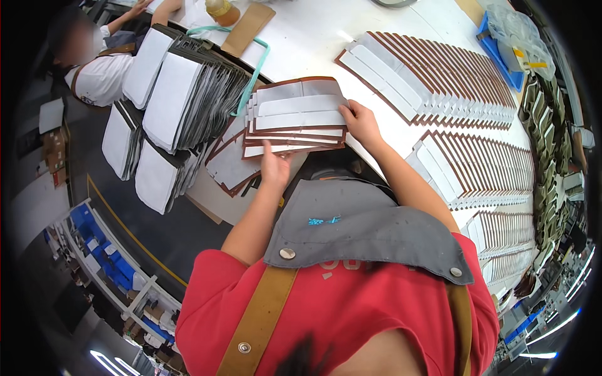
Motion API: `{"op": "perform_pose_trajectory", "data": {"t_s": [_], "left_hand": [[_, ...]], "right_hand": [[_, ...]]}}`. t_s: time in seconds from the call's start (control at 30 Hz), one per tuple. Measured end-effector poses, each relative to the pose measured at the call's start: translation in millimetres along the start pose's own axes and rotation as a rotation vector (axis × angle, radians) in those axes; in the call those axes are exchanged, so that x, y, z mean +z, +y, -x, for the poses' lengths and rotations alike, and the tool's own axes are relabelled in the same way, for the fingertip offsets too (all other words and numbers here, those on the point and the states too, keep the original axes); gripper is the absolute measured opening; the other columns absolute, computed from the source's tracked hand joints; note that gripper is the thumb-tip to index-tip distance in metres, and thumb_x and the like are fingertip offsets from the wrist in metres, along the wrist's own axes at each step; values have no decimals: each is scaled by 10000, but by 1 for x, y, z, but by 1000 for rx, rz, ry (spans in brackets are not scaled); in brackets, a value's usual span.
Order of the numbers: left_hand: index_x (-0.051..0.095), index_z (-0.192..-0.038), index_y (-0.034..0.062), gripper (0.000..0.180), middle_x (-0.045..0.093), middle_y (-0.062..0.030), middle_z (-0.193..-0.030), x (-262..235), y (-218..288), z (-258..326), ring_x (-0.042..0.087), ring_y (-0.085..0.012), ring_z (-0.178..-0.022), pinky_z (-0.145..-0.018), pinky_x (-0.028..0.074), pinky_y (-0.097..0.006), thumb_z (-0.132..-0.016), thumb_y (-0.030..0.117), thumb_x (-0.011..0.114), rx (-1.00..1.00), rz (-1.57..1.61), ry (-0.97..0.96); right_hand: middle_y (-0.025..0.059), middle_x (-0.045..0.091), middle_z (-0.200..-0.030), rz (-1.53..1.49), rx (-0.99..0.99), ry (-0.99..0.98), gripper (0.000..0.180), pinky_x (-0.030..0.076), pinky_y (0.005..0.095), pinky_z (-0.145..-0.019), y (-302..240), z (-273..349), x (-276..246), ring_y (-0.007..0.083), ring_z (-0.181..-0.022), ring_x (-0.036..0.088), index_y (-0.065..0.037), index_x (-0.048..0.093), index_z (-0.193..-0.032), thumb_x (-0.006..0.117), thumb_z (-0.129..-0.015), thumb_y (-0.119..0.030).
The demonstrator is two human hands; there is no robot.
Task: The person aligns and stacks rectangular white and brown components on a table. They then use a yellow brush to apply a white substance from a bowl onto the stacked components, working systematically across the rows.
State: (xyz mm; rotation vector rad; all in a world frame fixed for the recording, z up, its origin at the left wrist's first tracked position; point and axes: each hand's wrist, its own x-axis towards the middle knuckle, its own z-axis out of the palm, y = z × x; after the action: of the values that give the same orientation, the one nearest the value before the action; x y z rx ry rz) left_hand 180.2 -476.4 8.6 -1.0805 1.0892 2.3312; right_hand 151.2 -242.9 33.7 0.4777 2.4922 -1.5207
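Observation:
A small fanned stack of white panels with brown edges (301,104) is held in front of me, tilted over the table's near edge. My left hand (274,167) grips its lower left edge, thumb on top and fingers partly hidden beneath. At the right edge, my right hand (362,123) pinches the stack between thumb and fingers. Each panel carries a pale strip across its face. Just below and left of the stack lie more brown-edged panels (233,164), partly covered by it.
Overlapping rows of similar panels (439,81) spread over the white table (307,47) at right. Thick piles of white-faced dark pieces (168,100) stand at left. A blue bin (511,72), a brown strip (248,29) and a jar (222,11) sit farther back. Another person (103,74) is at far left.

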Motion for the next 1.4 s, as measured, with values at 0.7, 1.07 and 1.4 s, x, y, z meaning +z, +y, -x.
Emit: {"op": "perform_pose_trajectory", "data": {"t_s": [0.7,1.07,1.4], "left_hand": [[338,-1188,22,389,474,-130,-1061,5,37,-3,538,-168,-783,-695,453,-276,-871,154,520,187,-957,23],[361,-1156,45,274,557,-89,-870,36,31,-8,561,-126,-689,-631,472,-252,-899,107,436,328,-772,-130],[470,-1086,49,246,554,-96,-828,21,61,-21,541,-187,-668,-621,453,-320,-870,164,490,1237,-1518,184]], "right_hand": [[39,565,-748,-761,275,211,203,406,224,-463,58,72,-49,81,-561,503,9,534,-1009,483,-885,-144],[19,521,-649,-587,241,213,185,383,204,-424,64,82,-60,67,-486,469,8,544,-970,480,-882,-142],[-8,536,-695,-533,189,160,166,400,207,-457,78,85,-84,54,-557,488,-14,560,-943,476,-890,-147]]}}
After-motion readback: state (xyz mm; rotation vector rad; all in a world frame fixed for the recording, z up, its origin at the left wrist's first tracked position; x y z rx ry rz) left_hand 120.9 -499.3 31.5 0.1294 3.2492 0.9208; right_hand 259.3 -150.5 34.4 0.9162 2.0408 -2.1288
